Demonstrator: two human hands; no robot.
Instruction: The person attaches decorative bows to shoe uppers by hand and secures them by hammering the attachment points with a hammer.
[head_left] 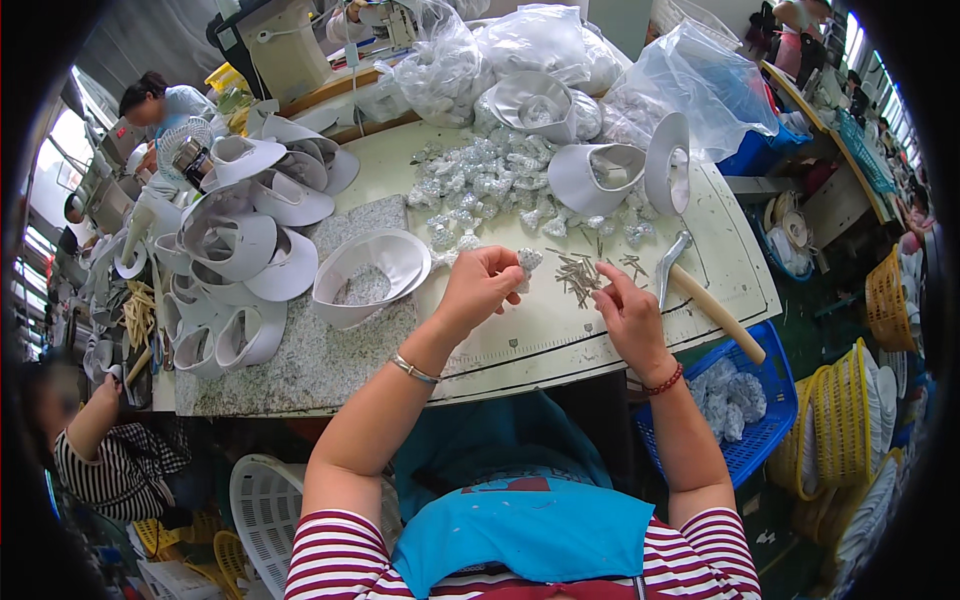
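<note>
My left hand (482,288) pinches a small silvery-white glittery bow (530,260) between thumb and fingertips, just above the table. My right hand (634,318) is half curled, index finger and thumb apart, beside a loose pile of thin metal strips (577,278); nothing shows in its fingers. To its right lies a hammer (712,310), its metal head on the table and its wooden handle jutting over the edge. Left of my left hand, a white visor-shaped piece (405,262) rests on a speckled stone slab (300,385). Many similar glittery bows (480,185) lie heaped beyond my hands.
Stacked white visors (235,245) crowd the left side; more visors (598,180) stand at the back right. Clear plastic bags (540,45) fill the far edge. A blue basket (785,395) with bagged silvery pieces sits below the table's right edge. Yellow baskets (842,420) and other people are around.
</note>
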